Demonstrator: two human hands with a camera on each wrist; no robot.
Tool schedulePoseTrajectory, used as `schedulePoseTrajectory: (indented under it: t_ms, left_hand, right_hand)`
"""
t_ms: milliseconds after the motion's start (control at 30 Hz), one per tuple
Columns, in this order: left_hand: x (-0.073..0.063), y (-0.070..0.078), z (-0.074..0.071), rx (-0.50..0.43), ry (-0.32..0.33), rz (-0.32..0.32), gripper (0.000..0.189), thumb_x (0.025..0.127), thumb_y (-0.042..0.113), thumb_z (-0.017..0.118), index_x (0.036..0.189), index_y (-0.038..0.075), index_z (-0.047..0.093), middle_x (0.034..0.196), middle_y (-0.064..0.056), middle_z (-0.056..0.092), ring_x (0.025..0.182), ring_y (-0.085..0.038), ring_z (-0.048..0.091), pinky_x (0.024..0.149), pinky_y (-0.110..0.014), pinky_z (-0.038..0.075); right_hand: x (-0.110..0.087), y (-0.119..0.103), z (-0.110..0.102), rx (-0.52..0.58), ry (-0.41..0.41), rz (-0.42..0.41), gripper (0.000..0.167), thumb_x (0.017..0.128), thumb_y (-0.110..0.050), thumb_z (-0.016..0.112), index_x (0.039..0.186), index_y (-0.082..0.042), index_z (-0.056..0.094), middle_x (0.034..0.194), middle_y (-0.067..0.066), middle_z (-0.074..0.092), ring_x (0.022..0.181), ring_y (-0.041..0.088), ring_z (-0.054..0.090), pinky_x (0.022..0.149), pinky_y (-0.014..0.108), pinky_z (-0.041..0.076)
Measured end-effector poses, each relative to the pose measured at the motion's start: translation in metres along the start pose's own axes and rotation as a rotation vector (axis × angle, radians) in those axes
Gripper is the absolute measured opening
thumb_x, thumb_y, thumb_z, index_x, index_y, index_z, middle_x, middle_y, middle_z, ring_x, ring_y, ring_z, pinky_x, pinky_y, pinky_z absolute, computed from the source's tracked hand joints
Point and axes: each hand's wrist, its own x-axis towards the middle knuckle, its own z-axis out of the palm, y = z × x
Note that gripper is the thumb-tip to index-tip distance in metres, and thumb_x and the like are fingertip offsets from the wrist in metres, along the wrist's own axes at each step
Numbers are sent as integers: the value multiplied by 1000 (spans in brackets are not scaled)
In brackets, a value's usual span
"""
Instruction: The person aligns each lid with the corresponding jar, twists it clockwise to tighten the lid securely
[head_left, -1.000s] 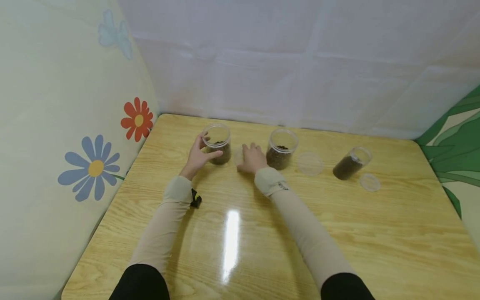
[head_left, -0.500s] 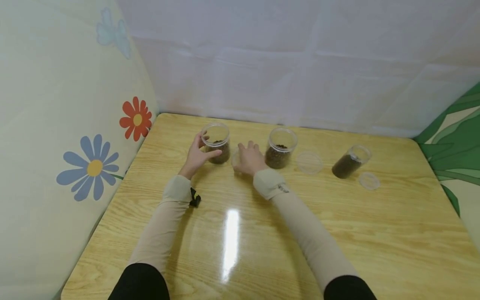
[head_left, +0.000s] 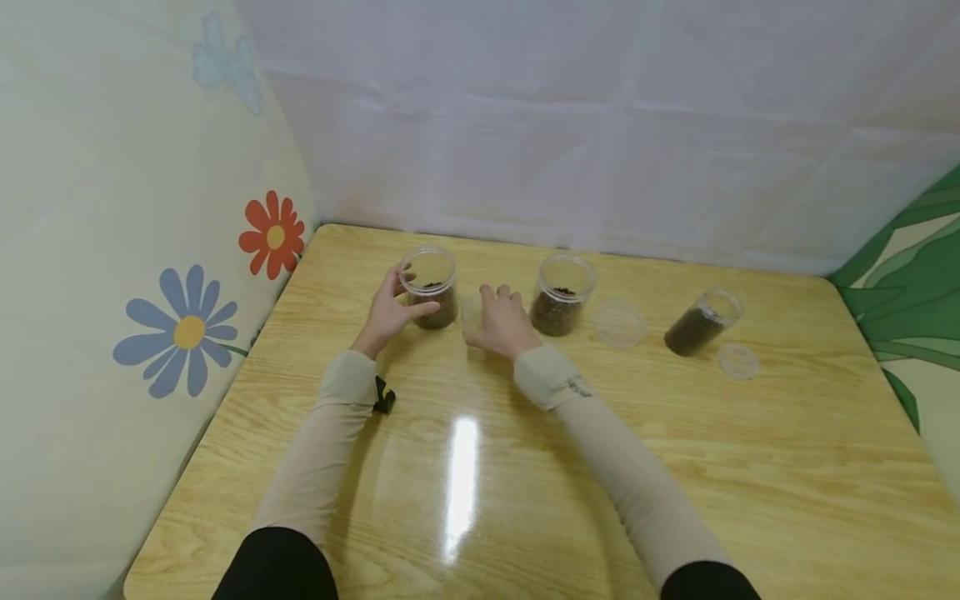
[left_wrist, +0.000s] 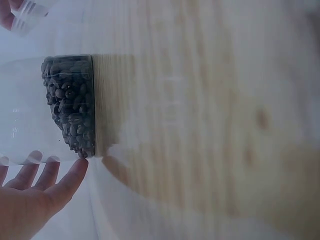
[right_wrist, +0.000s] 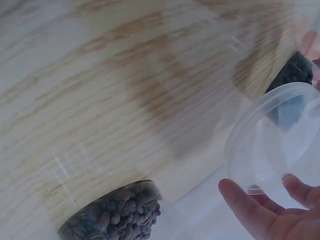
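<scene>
In the head view my left hand (head_left: 388, 313) holds a clear jar (head_left: 435, 307) at the left, fingers behind it and thumb across its front. The jar stands open, part filled with dark coffee beans (left_wrist: 70, 107), and the left wrist view shows fingertips against its wall. My right hand (head_left: 501, 323) is between this jar and a second open jar of beans (head_left: 557, 312). It pinches a clear round lid (right_wrist: 233, 145) by the rim; the lid is tilted up, and the left jar shows behind it in the right wrist view.
Right of the second jar lies another clear lid (head_left: 618, 324). Farther right, a narrower jar (head_left: 692, 332) with dark contents stands beside a small lid (head_left: 738, 362). A small black item (head_left: 385, 396) shows by the left cuff. A white sheet (head_left: 562, 150) hangs behind the table (head_left: 525, 500).
My right hand has shifted slightly left toward the left jar, and the lid in it has tipped up steeper. The left hand keeps its hold on the jar, with a very slight shift left.
</scene>
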Motion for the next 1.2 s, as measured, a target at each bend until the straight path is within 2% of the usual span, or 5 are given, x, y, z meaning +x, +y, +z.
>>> schedulePoseTrajectory:
  t_ms: [267, 433, 833, 1067, 1200]
  left_hand:
    - [0, -2, 1, -13, -18, 3, 89, 70, 21, 79, 141, 8, 27, 137, -16, 37, 123, -33, 34, 97, -52, 32]
    - [-2, 0, 0, -12, -14, 6, 87, 71, 20, 79, 141, 8, 27, 137, -16, 37, 123, -32, 35, 99, -51, 30]
    - [-2, 2, 0, -16, -15, 18, 88, 71, 20, 79, 141, 9, 27, 137, -17, 36, 123, -33, 34, 100, -51, 29]
    - [-6, 6, -1, -46, -37, -12, 86, 73, 14, 77, 142, 9, 25, 139, -19, 33, 125, -34, 31, 99, -53, 28]
    - [-13, 19, -1, -39, -42, -12, 84, 74, 10, 75, 142, 6, 25, 138, -22, 33, 124, -36, 32, 99, -53, 29]
  right_hand:
    - [-10, 3, -4, 147, 60, -44, 92, 66, -34, 79, 139, -6, 29, 128, 25, 37, 109, 40, 44, 89, 47, 43]
    - [-19, 2, -9, 208, 53, -45, 84, 67, -31, 76, 136, -8, 34, 129, 23, 37, 111, 38, 43, 88, 48, 43]
    - [-40, 4, -18, 187, 69, -72, 54, 65, -33, 75, 96, 4, 51, 101, 17, 46, 90, 28, 44, 76, 39, 43]
    - [-43, 7, -12, 166, 21, -71, 84, 67, -36, 74, 129, 10, 40, 121, 26, 41, 110, 34, 42, 92, 42, 41]
    - [-44, 8, -10, 165, 21, -85, 87, 70, -38, 73, 129, 15, 38, 126, 28, 39, 115, 37, 39, 96, 42, 38]
